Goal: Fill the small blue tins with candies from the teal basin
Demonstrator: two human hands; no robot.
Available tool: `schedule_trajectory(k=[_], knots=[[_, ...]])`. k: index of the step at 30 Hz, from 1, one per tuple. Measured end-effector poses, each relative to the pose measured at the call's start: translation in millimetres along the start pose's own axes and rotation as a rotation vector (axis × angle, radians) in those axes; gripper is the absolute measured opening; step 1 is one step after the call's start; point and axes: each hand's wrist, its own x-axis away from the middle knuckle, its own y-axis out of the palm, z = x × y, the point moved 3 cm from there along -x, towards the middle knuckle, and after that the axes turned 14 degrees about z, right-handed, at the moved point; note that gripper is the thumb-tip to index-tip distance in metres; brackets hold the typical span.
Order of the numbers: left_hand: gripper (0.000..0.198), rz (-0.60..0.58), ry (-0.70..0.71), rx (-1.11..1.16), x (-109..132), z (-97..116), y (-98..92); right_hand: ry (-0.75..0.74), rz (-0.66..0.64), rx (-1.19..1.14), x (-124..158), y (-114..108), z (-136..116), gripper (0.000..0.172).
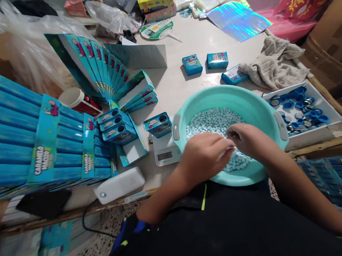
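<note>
A turquoise basin (pixel 243 101) with grey handles holds many small pale-blue pieces (pixel 214 119). Over its middle, my left hand (pixel 206 154) and my right hand (pixel 244 139) meet at the fingertips, both with bent fingers pressed together. Whatever lies between them is too small and hidden to make out. Under the basin's left side shows a white scale (pixel 168 156) with a lit display. A small blue box (pixel 158 124) stands just behind the scale. Farther back lie blue boxes (pixel 192 64), (pixel 217 60) and a third box (pixel 233 75) beside a grey cloth (pixel 273 63).
At the right, a white tray (pixel 320 129) holds blue caps and metal discs. Blue cartons (pixel 8 129) are stacked at the left, near a cup (pixel 79 100) and open display boxes (pixel 98 66). A white device (pixel 120 185) lies by the front edge.
</note>
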Motion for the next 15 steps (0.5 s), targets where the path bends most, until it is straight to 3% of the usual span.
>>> schedule_trajectory(k=[3, 4, 6, 8, 15], knots=[[0.022, -0.634, -0.092, -0.132, -6.6, 19.5, 47.7, 0.035, 0.089, -0.007, -0.3, -4.1, 1.6, 0.013], [0.022, -0.775, -0.109, -0.160, -6.8, 22.1, 57.6, 0.046, 0.101, -0.011, -0.4, -4.9, 1.5, 0.012], [0.024, -0.934, -0.114, -0.186, -6.7, 23.9, 68.8, 0.060, 0.116, -0.032, -0.5, -5.8, 0.8, 0.012], [0.025, -0.962, -0.098, -0.183, -6.4, 23.3, 71.4, 0.064, 0.118, -0.058, -0.4, -5.8, 0.1, 0.011], [0.014, -0.886, -0.163, -0.153, -2.0, 13.8, 74.6, 0.059, 0.116, -0.104, 0.0, -5.1, -0.3, 0.011]])
